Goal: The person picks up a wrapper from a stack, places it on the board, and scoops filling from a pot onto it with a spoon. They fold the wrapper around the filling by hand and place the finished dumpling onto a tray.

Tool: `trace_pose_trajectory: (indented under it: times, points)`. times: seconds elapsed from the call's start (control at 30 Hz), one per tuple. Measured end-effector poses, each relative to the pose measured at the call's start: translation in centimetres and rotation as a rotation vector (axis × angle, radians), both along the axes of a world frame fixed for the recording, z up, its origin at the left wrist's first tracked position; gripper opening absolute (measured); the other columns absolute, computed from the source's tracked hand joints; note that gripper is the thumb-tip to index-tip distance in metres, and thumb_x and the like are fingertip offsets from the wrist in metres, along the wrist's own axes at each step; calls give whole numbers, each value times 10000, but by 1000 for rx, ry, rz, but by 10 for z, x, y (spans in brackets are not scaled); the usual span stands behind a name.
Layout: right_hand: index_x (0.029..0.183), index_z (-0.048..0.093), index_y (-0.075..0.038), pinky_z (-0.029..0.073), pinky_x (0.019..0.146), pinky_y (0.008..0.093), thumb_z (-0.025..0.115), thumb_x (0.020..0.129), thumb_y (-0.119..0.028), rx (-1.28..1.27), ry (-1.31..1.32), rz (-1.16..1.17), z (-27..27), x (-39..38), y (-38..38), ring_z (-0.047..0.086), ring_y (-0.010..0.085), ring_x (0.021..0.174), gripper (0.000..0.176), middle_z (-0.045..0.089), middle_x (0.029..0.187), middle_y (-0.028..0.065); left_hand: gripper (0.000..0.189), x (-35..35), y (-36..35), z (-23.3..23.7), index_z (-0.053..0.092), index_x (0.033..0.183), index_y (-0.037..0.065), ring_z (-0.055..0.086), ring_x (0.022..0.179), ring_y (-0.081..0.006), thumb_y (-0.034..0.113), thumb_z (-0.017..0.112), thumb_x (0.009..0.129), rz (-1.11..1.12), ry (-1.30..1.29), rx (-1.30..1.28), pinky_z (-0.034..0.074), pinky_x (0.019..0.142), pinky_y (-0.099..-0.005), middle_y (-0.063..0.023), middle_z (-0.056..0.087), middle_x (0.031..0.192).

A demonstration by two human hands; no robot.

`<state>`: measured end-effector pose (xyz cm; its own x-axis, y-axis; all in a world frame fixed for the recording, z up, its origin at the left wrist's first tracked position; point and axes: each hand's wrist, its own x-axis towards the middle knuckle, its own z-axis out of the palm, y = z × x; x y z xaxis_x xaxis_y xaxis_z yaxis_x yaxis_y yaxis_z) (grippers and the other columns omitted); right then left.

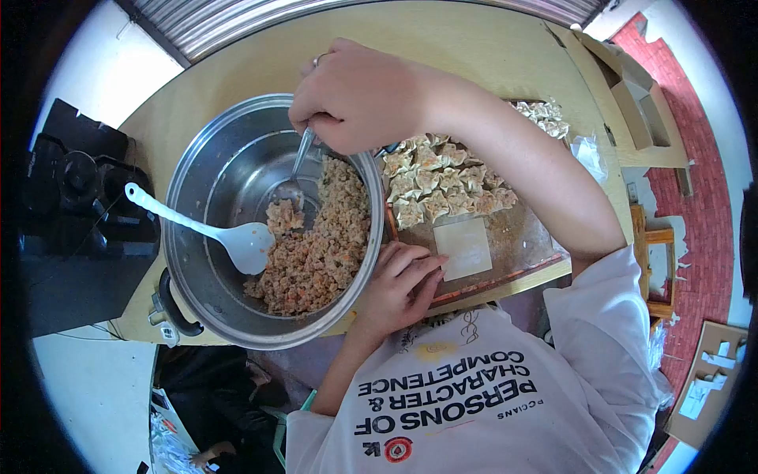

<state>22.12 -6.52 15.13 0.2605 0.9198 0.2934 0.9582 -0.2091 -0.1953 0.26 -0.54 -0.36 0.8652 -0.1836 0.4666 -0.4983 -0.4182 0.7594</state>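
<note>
My right hand (pixel 347 99) is closed round the handle of a metal spoon (pixel 290 188) over the pot's back right rim. The spoon's bowl is down in the metal pot (pixel 180 261), beside a clump of ground filling (pixel 316 257). My left hand (pixel 403 284) rests between the pot's right side and the tray (pixel 517 237), its fingers spread a little and its fingertips at the left edge of a flat square wrapper (pixel 463 248). Behind the wrapper, several filled dumplings (pixel 442 178) stand in rows on the tray.
A white ladle (pixel 249 245) leans in the pot, its handle over the left rim. Black appliance (pixel 87 197) at the left. Clear plastic (pixel 588 156) lies right of the tray. An open cardboard box (pixel 639 107) is at the far right. Another person's dark clothing (pixel 213 395) shows at the lower left.
</note>
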Motion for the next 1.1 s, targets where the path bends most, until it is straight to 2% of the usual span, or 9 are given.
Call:
trace_pose_trajectory:
  times: [0.2, 0.43, 0.5, 0.63, 0.8, 0.83, 0.93, 1.0, 1.1]
  points:
    - [853, 747, -74, 460, 896, 431, 615, 781, -80, 169, -47, 49, -14, -15, -17, 650, 271, 877, 151, 683, 787, 39, 260, -1, 1, 1, 795, 1081, 120, 627, 922, -280, 88, 800, 823, -1, -4, 61, 474, 879, -420, -53, 667, 1023]
    - [831, 765, -72, 470, 909, 422, 599, 777, -78, 145, -42, 53, -9, -27, -17, 663, 284, 871, 174, 701, 785, 61, 249, -2, 0, 3, 799, 1080, 122, 625, 921, -263, 111, 792, 831, 8, 8, 86, 463, 868, -405, -45, 668, 1022]
    - [790, 756, -57, 482, 889, 433, 581, 775, -105, 100, 115, -16, -9, -26, -20, 669, 307, 813, 183, 703, 749, 91, 249, -2, 1, 2, 799, 1080, 123, 625, 920, -261, 112, 793, 831, 10, 11, 84, 460, 867, -404, -43, 667, 1020]
    - [752, 741, -53, 487, 832, 434, 570, 768, -134, 22, 197, -52, -2, -31, -30, 667, 323, 762, 190, 695, 716, 110, 246, -1, 1, 1, 799, 1074, 127, 625, 916, -257, 114, 794, 828, 9, 0, 108, 456, 862, -402, -39, 664, 1013]
    - [713, 735, -64, 469, 801, 404, 607, 759, -150, -106, -138, -144, 20, -37, -19, 679, 297, 770, 161, 693, 704, 130, 249, 0, 0, 3, 798, 1074, 132, 627, 918, -257, 115, 796, 825, 9, -4, 123, 457, 859, -406, -35, 663, 1013]
    - [713, 735, -64, 469, 801, 404, 607, 759, -150, -106, -137, -142, 19, -38, -12, 679, 297, 770, 161, 693, 704, 130, 249, 0, 0, 3, 798, 1074, 133, 628, 921, -256, 117, 797, 825, 4, 4, 121, 458, 859, -407, -34, 664, 1014]
    - [729, 763, -93, 462, 844, 400, 669, 757, -184, -197, -269, -63, 11, -38, 18, 700, 252, 827, 133, 718, 718, 102, 263, 0, 1, 0, 794, 1081, 135, 630, 917, -254, 110, 802, 819, -3, -8, 81, 457, 858, -409, -32, 664, 1015]
    - [753, 786, -127, 454, 895, 388, 724, 756, -227, -322, -319, -45, 4, -34, 39, 710, 210, 926, 118, 746, 756, 63, 270, 0, 0, -1, 791, 1083, 135, 631, 914, -253, 102, 806, 816, 7, -20, 62, 456, 854, -409, -31, 664, 1014]
    - [789, 796, -126, 437, 951, 378, 742, 772, -261, -340, -357, -1, -11, -22, 57, 704, 207, 1015, 146, 764, 806, 56, 286, 0, 0, -1, 787, 1088, 134, 632, 906, -251, 87, 813, 808, 9, -34, 37, 452, 844, -407, -28, 662, 1012]
